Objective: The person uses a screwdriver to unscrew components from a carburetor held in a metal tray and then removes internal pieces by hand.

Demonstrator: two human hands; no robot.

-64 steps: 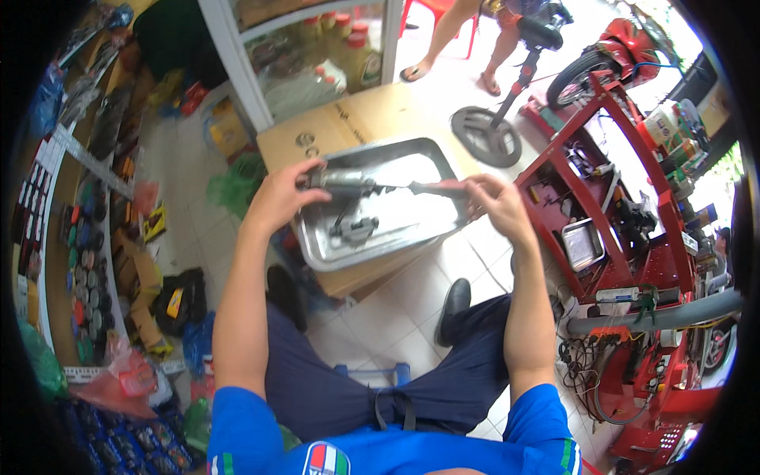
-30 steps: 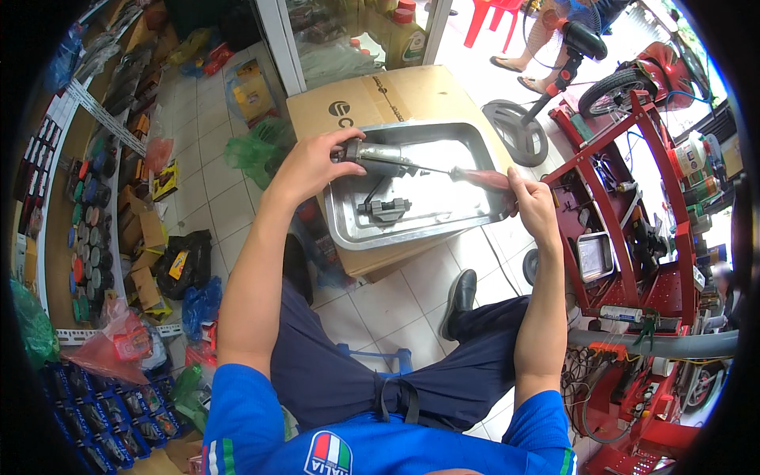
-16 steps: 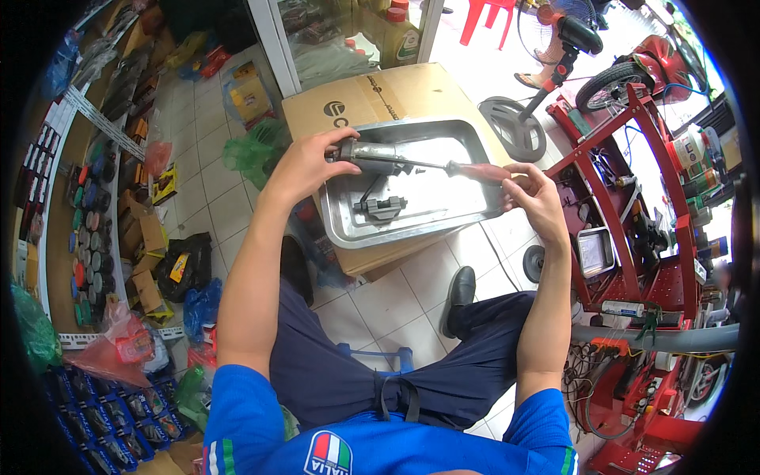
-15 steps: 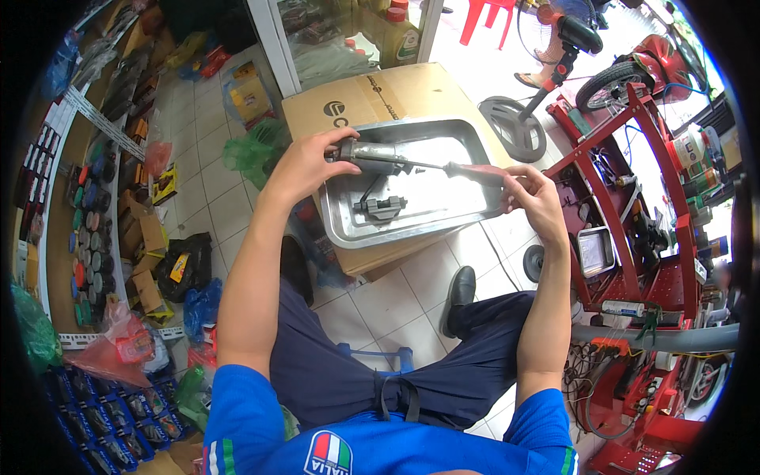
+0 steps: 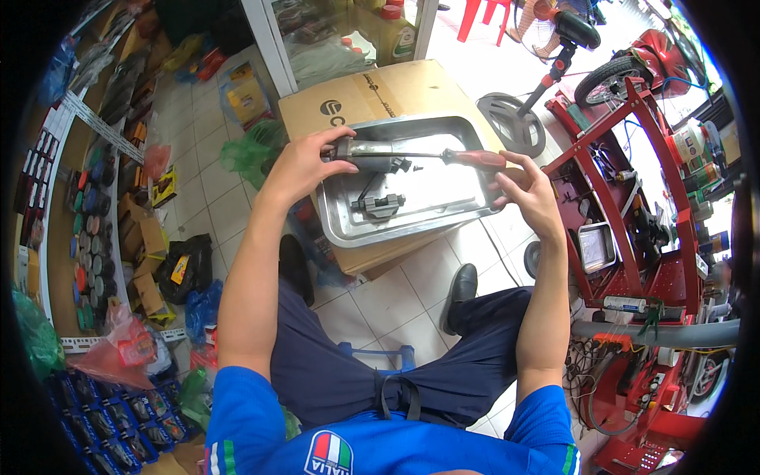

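My left hand [image 5: 305, 164] grips one end of a dark cylindrical metal part, which looks like a small motor [image 5: 378, 165], over a steel tray [image 5: 431, 218]. Across the motor's top runs the thin shaft of a screwdriver [image 5: 475, 159] with a red handle, its tip near my left fingers. My right hand [image 5: 532, 194] is at the butt of that handle, fingertips touching it and thumb somewhat apart. Lower in the tray lies a grey metal bracket-like piece [image 5: 381, 206] with dark ends. A tiny dark piece [image 5: 418, 168] shows beside the motor.
Under the tray stands a cardboard box [image 5: 305, 111]. A red tool cart [image 5: 633, 182] with a small metal tray [image 5: 596, 247] is on the right, and a fan's round base [image 5: 511, 127] beyond. Shelves of parts [image 5: 95, 214] line the left. A glass cabinet [image 5: 340, 39] stands behind.
The screwdriver handle has turned and shifted slightly up and left. My right fingers have loosened and spread around its end. My left hand keeps the motor in place.
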